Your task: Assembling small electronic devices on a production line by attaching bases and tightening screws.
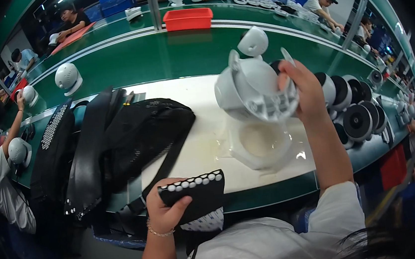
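My left hand (164,212) is closed on a black flexible sheet (201,196) with white round spots along its upper edge, held low at the table's front edge. Raised over the table, my right hand (308,90) grips the rim of a white plastic shell (236,92), blurred by motion, its ribbed hollow side partly showing. Beneath the shell, a pale ring-shaped holder (262,156) rests on a white mat (205,154). Black sheets and mesh-like pieces (143,135) lie heaped left of the mat.
Several round black-and-white parts (359,120) are piled at the right. Past the mat runs a green belt (156,59) bearing white rounded units (67,77). A red bin (188,19) stands beyond it. Co-workers sit across the line and at the left, one reaching toward a white unit (29,95).
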`<state>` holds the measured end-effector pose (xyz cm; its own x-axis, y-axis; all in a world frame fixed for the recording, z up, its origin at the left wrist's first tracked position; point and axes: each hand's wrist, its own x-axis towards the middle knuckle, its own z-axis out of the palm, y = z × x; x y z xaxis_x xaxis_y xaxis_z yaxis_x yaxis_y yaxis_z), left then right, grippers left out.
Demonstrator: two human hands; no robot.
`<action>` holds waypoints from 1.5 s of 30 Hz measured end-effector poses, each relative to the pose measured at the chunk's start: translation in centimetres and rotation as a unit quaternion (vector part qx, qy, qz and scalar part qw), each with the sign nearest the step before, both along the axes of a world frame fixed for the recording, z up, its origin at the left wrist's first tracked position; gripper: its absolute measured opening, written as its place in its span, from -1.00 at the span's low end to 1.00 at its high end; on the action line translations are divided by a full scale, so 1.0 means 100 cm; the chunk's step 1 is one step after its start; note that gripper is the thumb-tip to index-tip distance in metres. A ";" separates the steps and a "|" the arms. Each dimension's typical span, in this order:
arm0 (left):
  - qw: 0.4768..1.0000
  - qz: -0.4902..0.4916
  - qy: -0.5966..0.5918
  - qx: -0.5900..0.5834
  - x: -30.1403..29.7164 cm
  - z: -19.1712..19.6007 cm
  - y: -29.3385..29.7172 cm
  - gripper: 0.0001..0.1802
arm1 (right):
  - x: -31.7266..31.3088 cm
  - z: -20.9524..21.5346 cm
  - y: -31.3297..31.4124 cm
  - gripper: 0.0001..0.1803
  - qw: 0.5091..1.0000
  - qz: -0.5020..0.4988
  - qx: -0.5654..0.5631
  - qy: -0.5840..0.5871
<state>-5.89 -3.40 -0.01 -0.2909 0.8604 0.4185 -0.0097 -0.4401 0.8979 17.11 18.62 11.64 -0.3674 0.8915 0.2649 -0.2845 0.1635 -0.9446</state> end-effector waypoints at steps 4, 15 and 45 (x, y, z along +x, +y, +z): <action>0.998 -0.061 -0.022 0.002 0.030 0.003 0.000 -0.67 | 0.051 -0.034 -0.030 -0.75 0.998 -0.001 -0.023 -0.060; 0.985 -0.141 -0.061 -0.074 0.092 0.005 0.018 -0.65 | 0.077 -0.075 -0.128 -0.48 0.893 -0.093 0.410 -0.160; 0.986 -0.069 0.100 -0.116 0.121 0.009 0.019 -0.81 | 0.075 -0.091 -0.131 -0.70 0.868 -0.180 0.437 -0.155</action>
<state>6.23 -1.53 0.93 -0.0950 0.9656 0.2422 0.1324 -0.2289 0.9644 24.60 5.56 2.57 -0.2809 0.4724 0.8354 0.1793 0.8810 -0.4379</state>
